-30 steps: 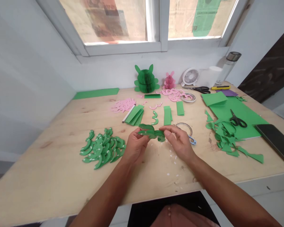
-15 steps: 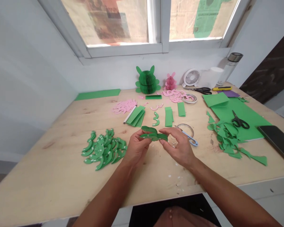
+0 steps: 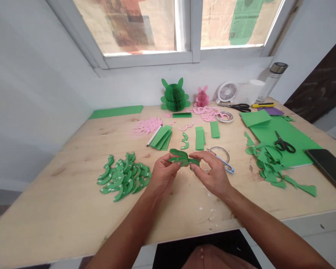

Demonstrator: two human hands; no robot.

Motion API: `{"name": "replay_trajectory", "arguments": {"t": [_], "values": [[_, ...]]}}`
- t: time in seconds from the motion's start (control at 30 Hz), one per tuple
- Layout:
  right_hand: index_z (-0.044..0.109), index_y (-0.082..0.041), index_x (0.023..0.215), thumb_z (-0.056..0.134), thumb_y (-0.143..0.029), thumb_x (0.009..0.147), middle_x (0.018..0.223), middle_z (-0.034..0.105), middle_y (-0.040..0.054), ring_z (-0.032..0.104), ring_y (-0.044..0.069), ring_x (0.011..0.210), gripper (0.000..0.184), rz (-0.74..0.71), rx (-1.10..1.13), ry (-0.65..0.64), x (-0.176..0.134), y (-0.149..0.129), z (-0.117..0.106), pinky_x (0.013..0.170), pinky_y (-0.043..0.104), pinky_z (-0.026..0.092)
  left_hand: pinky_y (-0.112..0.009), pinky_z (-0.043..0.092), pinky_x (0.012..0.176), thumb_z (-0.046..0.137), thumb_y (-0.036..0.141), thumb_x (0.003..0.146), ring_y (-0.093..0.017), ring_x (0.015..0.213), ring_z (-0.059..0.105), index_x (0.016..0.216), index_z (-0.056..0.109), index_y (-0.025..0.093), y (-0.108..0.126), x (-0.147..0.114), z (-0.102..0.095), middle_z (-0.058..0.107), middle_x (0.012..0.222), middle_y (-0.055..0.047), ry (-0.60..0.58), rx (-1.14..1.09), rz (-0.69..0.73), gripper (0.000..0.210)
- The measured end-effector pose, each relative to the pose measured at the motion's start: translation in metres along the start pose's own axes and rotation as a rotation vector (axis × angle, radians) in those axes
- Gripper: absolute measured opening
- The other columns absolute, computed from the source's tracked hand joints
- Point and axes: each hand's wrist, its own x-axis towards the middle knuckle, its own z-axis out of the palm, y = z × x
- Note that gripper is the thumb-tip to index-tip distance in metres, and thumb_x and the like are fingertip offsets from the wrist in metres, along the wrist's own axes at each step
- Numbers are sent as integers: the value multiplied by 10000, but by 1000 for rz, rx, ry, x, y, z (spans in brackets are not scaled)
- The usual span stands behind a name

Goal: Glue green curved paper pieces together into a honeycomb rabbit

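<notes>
Between both hands I hold a small stack of curved green paper pieces [image 3: 182, 158], its layers fanned a little apart on the left. My left hand [image 3: 164, 173] pinches the left end with thumb and fingers. At the right end, the thumb and forefinger of my right hand [image 3: 212, 173] close on the paper. Left of my left hand lies a heap of wavy green paper cutouts [image 3: 124, 177] with white tape bits on them. One similar green cutout [image 3: 185, 141] rests just beyond my hands. Behind my right hand are a tape roll [image 3: 221, 151] and a light-blue cutter [image 3: 228, 168].
Green honeycomb paper figure [image 3: 175, 97] and a smaller pink figure [image 3: 202, 98] stand by the wall. Pink cutouts [image 3: 148, 126], folded green strips [image 3: 161, 138], green scraps [image 3: 270, 160], scissors [image 3: 284, 144] and a phone [image 3: 327, 168] lie around. A fan [image 3: 226, 91] and bottle [image 3: 270, 82] stand back right.
The held green stack has tilted slightly and its layers on the left show more spread. Both hands keep their grip in nearly the same place.
</notes>
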Motion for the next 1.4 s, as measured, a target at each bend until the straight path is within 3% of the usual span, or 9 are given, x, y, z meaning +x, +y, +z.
{"name": "replay_trajectory", "arguments": {"t": [0.2, 0.4, 0.67, 0.93, 1.17, 1.4], "values": [[630, -216, 929, 572, -204, 802, 890, 708, 35, 631, 175, 764, 141, 20, -4, 9, 0, 0, 1, 784, 359, 451, -286, 477, 750, 732, 172, 666, -141, 750, 614, 732, 694, 147, 0, 1, -2, 683, 798, -36, -19, 24, 0, 80], [637, -211, 922, 573, -202, 795, 876, 709, 40, 635, 189, 799, 142, 47, -3, 7, 0, 2, 1, 792, 372, 455, -306, 498, 734, 732, 209, 669, -156, 729, 621, 736, 712, 145, 1, 0, 2, 695, 782, -48, 34, 8, -36, 95], [658, -222, 904, 580, -222, 778, 923, 710, 47, 641, 214, 866, 149, 157, 30, -3, 0, 4, 2, 827, 393, 466, -294, 508, 718, 718, 187, 675, -155, 713, 637, 742, 704, 136, 1, 1, 0, 702, 800, -52, 32, -22, -70, 85], [678, -194, 872, 603, -248, 750, 795, 702, 21, 636, 179, 739, 152, 331, 188, -13, 2, 6, 1, 693, 308, 512, -303, 504, 749, 729, 181, 663, -153, 714, 648, 819, 703, 146, 1, 2, 1, 701, 805, -45, 32, -51, -74, 162], [668, -174, 898, 621, -303, 749, 793, 687, 45, 612, 189, 757, 203, 410, 255, -34, 2, 15, 4, 714, 334, 492, -293, 495, 635, 788, 203, 596, -168, 638, 646, 832, 685, 122, -2, 1, 2, 704, 695, -61, 31, 28, -105, 270], [661, -176, 911, 636, -321, 744, 790, 672, 48, 611, 190, 755, 223, 416, 276, -47, 1, 17, 6, 707, 336, 496, -278, 491, 591, 786, 219, 592, -144, 569, 625, 778, 678, 127, -3, 3, 1, 700, 655, -43, 55, 65, -58, 234]]}}
